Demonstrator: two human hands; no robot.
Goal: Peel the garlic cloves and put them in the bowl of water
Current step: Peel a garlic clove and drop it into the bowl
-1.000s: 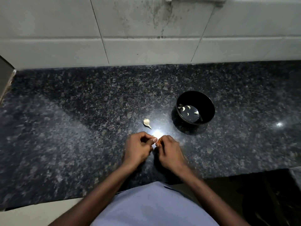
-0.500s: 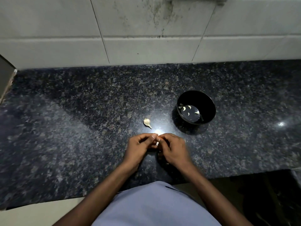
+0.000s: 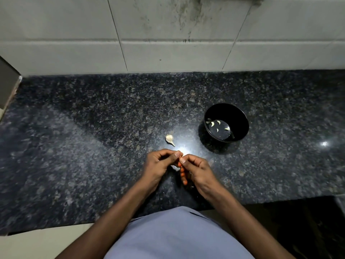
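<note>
Both hands (image 3: pixel 179 165) pinch clove (image 3: pixel 175 167) btwn fingertips — bowl (image 3: pixel 240 116) far-right, apart.

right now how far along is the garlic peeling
Done: several peeled cloves already sit in the water in the black bowl. In hand: the left hand and right hand pinch a small pale piece between their fingertips, presumably the clove being peeled; it is mostly hidden. Left: one garlic piece with its stem lies untouched on the granite counter, left of the bowl.
</note>
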